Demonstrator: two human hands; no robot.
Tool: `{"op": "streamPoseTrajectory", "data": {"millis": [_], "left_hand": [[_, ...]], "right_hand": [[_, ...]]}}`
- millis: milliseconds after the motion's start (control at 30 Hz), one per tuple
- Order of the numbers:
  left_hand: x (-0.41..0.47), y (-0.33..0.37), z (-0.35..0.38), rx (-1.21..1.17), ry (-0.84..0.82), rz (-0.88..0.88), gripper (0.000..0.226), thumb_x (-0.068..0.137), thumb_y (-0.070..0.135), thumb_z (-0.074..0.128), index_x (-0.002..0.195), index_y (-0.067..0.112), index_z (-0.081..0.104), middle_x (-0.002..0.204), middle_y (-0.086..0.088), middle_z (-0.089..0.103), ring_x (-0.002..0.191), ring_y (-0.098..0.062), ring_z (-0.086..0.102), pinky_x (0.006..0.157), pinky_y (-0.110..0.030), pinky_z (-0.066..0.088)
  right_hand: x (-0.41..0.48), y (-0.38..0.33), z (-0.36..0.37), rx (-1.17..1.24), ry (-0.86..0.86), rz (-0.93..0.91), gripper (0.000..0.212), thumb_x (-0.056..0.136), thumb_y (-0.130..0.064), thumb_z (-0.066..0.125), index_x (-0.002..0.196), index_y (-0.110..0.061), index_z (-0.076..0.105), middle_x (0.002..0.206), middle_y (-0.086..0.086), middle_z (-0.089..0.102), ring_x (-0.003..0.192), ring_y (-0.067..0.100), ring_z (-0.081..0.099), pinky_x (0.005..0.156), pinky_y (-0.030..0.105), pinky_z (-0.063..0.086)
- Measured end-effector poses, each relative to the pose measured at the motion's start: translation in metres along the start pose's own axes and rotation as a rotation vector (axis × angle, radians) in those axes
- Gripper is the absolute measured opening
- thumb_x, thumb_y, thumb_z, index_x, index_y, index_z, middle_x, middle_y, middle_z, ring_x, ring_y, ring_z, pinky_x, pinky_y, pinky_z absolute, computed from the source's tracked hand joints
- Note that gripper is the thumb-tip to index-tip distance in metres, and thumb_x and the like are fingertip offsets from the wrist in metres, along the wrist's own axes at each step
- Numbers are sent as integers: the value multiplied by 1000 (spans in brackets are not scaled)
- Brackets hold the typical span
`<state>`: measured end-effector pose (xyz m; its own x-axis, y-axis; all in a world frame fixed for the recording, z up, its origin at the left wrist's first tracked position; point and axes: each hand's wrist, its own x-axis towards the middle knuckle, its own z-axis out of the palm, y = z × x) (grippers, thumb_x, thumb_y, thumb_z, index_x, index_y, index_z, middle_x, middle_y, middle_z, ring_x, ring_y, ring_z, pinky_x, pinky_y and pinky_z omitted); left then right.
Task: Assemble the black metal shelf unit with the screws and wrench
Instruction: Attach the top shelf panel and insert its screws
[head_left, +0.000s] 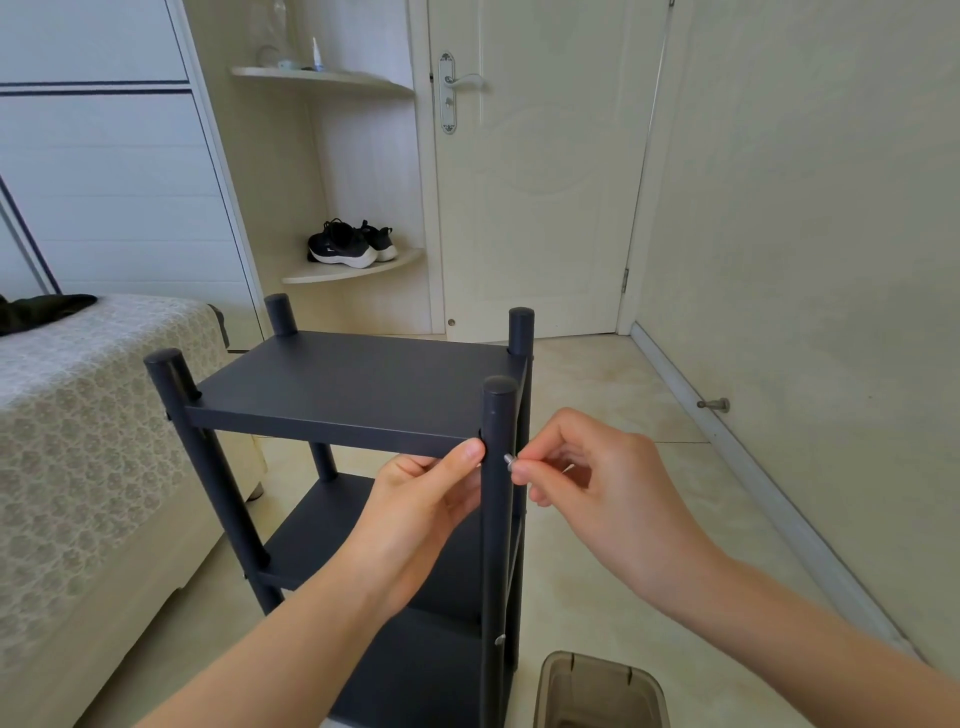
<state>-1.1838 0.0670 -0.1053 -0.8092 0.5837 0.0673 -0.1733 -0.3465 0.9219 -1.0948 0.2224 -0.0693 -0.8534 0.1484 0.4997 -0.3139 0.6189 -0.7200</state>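
Note:
The black metal shelf unit (358, 384) stands upright on the floor with three shelves between four round posts. My left hand (421, 499) grips the front edge of the top shelf, thumb on top, right beside the near right post (496, 519). My right hand (587, 478) pinches a small silver screw (508, 459) between thumb and forefinger and holds its tip against the right side of that post at top-shelf height. Another silver screw head (500, 639) shows lower on the same post. No wrench is in view.
A bed with a patterned cover (88, 441) stands close on the left. A translucent brown plastic bin (597, 691) sits on the floor at the bottom right. Behind are a closed door (535, 171), corner shelves with black sneakers (350, 244), and a wall on the right.

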Motion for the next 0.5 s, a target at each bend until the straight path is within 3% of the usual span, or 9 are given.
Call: {"op": "streamPoseTrajectory", "data": {"millis": [133,267,500], "left_hand": [[0,0,0,-3,2,-6,43,85,37,71,110,3,75,118,-20,72,114,-29,68,89,-24,55],[2,0,1,-6,26,-10,47,84,35,72,114,-1,73,118,-20,71,114,-29,68,86,-24,56],[3,-3,-1,52,20,28,50,86,36,73,117,-3,69,120,-22,70,117,-33,66,99,-35,54]], "right_hand": [[-1,-1,0,-30,-4,-17,17,90,-20,69,78,-27,60,74,-10,64,71,6,64,68,21,53],[-4,-4,0,-348,-39,-225,13,96,-21,60,85,-18,54,70,-17,47,67,4,51,61,16,41],[5,-3,2,-10,-12,78,20,90,-19,69,76,-29,58,73,-11,67,70,3,65,66,19,52]]}}
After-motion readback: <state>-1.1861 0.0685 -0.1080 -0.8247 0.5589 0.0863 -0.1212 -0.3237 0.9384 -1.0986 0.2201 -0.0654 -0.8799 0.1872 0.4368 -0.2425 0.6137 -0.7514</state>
